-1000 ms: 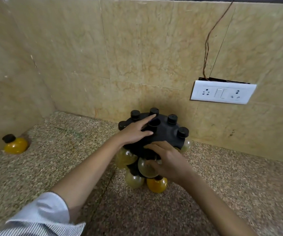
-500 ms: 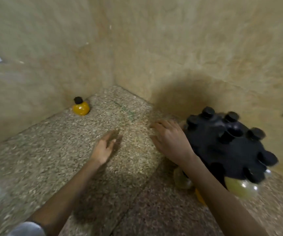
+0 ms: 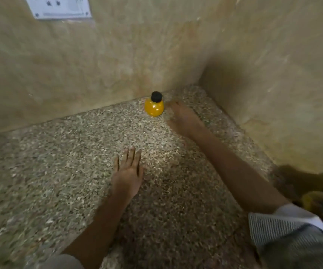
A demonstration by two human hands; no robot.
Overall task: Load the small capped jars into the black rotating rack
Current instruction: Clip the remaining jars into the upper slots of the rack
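1. Head view: a round amber jar point(image 3: 154, 107) with a black cap point(image 3: 156, 96) stands upright above frame centre on the speckled granite counter point(image 3: 59, 171), close to the glossy beige tiled wall point(image 3: 98, 65).
2. The right hand point(image 3: 184, 121), motion-blurred, sits just beside the jar; whether it touches or how its fingers are set cannot be told.
3. The left hand point(image 3: 127, 175) lies flat, fingers spread, at centre.
4. A white switch plate point(image 3: 59, 6) is at upper left.

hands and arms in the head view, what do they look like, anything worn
Both hands are bare: no gloves, rings or watch visible on the left hand or the right hand, which is motion-blurred. Both forearms are uncovered. The right sleeve is pushed up, grey with fine pinstripes, its turned-back cuff showing a white lining. A sliver of the pale left sleeve shows at the bottom edge.
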